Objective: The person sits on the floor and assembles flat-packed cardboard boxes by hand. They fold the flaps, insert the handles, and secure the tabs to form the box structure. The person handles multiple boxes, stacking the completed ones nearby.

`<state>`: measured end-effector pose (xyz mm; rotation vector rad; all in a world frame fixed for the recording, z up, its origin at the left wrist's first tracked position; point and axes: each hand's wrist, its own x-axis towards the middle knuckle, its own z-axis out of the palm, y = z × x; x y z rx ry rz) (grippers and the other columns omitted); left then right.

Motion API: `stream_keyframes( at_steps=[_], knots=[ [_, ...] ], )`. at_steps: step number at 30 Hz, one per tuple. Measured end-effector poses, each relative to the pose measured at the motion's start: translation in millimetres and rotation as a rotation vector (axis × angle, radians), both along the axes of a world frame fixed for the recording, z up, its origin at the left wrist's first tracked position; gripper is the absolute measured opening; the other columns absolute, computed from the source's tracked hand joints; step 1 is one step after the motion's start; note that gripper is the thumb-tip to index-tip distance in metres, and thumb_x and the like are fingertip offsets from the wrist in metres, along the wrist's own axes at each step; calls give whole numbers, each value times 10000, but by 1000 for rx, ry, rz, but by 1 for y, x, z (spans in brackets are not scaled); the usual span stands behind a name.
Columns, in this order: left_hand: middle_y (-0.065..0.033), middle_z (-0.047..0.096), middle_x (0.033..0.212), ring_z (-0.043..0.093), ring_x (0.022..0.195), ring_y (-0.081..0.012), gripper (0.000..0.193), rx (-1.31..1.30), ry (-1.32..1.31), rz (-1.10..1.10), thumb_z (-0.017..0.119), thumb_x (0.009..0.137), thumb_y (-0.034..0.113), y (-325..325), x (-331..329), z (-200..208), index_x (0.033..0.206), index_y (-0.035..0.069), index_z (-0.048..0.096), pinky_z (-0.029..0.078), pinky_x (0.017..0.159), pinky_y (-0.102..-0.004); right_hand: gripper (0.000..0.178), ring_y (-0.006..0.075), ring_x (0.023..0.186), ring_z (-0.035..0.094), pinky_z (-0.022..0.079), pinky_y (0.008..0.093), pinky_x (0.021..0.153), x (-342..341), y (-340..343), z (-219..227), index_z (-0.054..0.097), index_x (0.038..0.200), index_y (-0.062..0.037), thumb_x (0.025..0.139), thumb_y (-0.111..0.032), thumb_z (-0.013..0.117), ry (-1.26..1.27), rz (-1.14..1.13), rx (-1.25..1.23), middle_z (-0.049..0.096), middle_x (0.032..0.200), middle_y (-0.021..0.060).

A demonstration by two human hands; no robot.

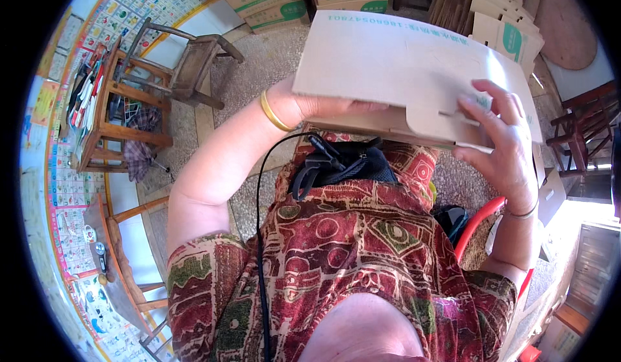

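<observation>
A light brown cardboard box [381, 58] with green print is held up over my lap, its broad lid panel tilted toward me. My left hand [336, 106] reaches under the near edge of the lid and grips the box there, most of its fingers hidden by the panel. At the near right, my right hand [498, 129] closes on the box's edge, thumb below and fingers over the panel, beside a small slotted tab [436, 126]. The box's inside is mostly hidden.
Stacked cartons [272, 3] stand beyond, with flattened cardboard [498, 13] at the far right. A wooden chair [194, 64] and a rack of papers [116, 110] are on the left. A black pouch [346, 168] with a cable lies at my waist. A red curved tube [475, 223] is at my right.
</observation>
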<state>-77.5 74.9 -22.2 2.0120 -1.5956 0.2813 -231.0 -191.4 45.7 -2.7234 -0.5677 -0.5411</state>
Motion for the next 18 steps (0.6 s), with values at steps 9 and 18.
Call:
stream_keyframes(
  at_steps=[9, 18],
  knots=[
    [-88, 669, 1187, 641, 1072, -246, 382, -25, 81, -31, 682, 906, 259, -7, -7, 6, 1253, 106, 635, 531, 908, -360, 314, 124, 671, 534, 469, 276, 632, 45, -21, 4, 687, 1122, -3, 913, -237, 699, 218, -64, 307, 650, 1004, 70],
    [-131, 678, 1106, 640, 1014, -311, 277, -34, 201, 73, 582, 937, 220, -54, -34, 28, 1155, 69, 661, 519, 879, -407, 294, 46, 590, 409, 375, 232, 537, 61, -32, -2, 702, 1159, -71, 892, -195, 715, 265, -168, 338, 518, 682, -21]
  ],
)
